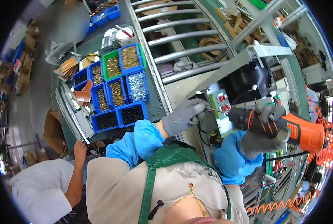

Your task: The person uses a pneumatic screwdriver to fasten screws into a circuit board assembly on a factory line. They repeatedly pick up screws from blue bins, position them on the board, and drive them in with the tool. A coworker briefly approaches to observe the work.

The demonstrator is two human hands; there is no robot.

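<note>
A grey glove covers my right hand (261,143), whose fingers wrap round the body of an orange and black power screwdriver (311,132). The tool lies almost level, its long thin bit (216,110) pointing left. At the bit's tip, the gloved fingers of my left hand (183,118) are pinched together; whatever small thing sits between them is hidden. Just beyond the bit stands an open metal chassis (220,76) with a black inner panel (246,83) and a circuit board (215,100) carrying red parts. Blue sleeve covers are on both my forearms.
Blue and green bins (137,86) of screws stand on the green bench at left, beside stacked metal strips (71,112). A roller conveyor (185,33) runs ahead. Orange coiled hose (285,205) hangs at right. Another person's arm (77,175) reaches to the bench at lower left.
</note>
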